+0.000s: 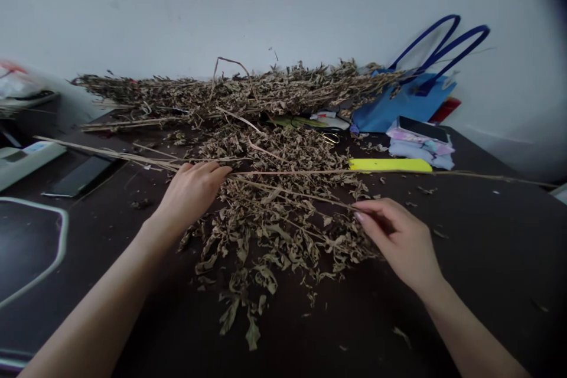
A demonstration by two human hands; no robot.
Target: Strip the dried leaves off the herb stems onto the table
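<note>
My left hand (195, 189) is closed around several dried plant stems (133, 156), whose bare ends stick out to the left. One long thin stem from this bunch runs right, across the yellow strip. With thumb and forefinger, my right hand (394, 236) pinches a thin dried stem (310, 195) that slants back toward the left hand. Beneath the stems spreads a loose pile of dried, curled leaves (274, 212) on the dark table (336, 331). Some leaves hang from the stems between my hands, though I cannot tell exactly which.
A large heap of dried leafy stems (283, 91) lies along the wall. Behind on the right stand a blue bag (398, 106) and a phone (420, 128) on folded cloth. Scissors (331, 139) and a yellow strip (390, 165) lie nearer. At left is a dark phone (82, 176).
</note>
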